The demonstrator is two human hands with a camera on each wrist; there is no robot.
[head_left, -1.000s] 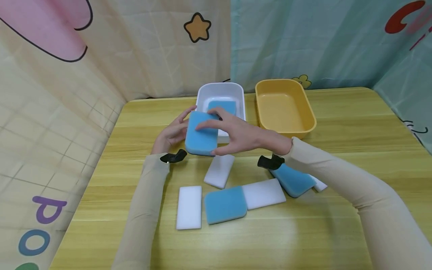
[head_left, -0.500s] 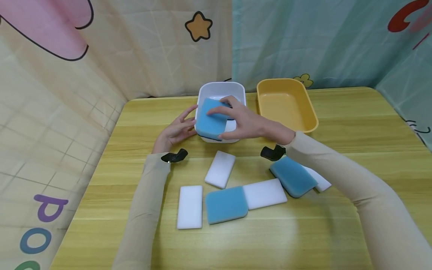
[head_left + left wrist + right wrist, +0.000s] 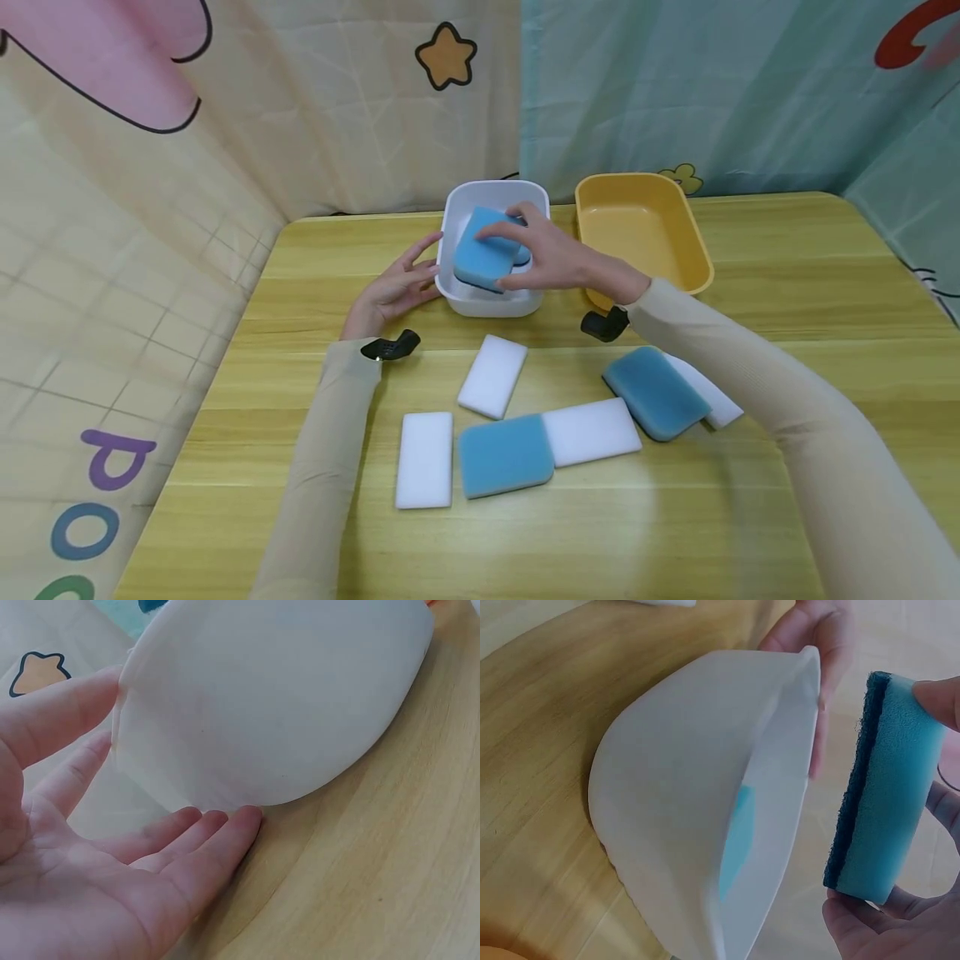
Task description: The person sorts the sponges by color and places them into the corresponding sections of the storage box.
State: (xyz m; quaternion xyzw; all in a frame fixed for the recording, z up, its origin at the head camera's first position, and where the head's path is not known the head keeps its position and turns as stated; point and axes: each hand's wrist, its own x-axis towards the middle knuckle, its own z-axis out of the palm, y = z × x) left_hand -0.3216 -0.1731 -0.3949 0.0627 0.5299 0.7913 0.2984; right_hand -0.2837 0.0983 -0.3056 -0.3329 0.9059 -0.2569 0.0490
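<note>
My right hand (image 3: 553,257) pinches a blue sponge (image 3: 483,254) over the white plastic tub (image 3: 491,307). In the right wrist view, thumb and fingers grip the opposite ends of this sponge (image 3: 892,780), whose dark scouring layer faces the tub. Another blue sponge (image 3: 739,838) lies inside the tub, partly hidden by its wall. At the tub's left side, my left hand (image 3: 397,290) has its fingers extended. The left wrist view shows those fingertips (image 3: 244,825) touching the tub's outer wall (image 3: 262,712), the palm away from it.
A yellow tub (image 3: 637,221) stands right of the white one. Nearer on the wooden table lie a blue sponge (image 3: 506,456), another blue sponge (image 3: 656,393) and several white sponge blocks (image 3: 424,460). Printed curtains (image 3: 337,108) border the table's back and sides.
My right hand has carried the blue sponge from in front of the white tub, up and to the right, over its opening. My left hand has stayed at the tub's left side.
</note>
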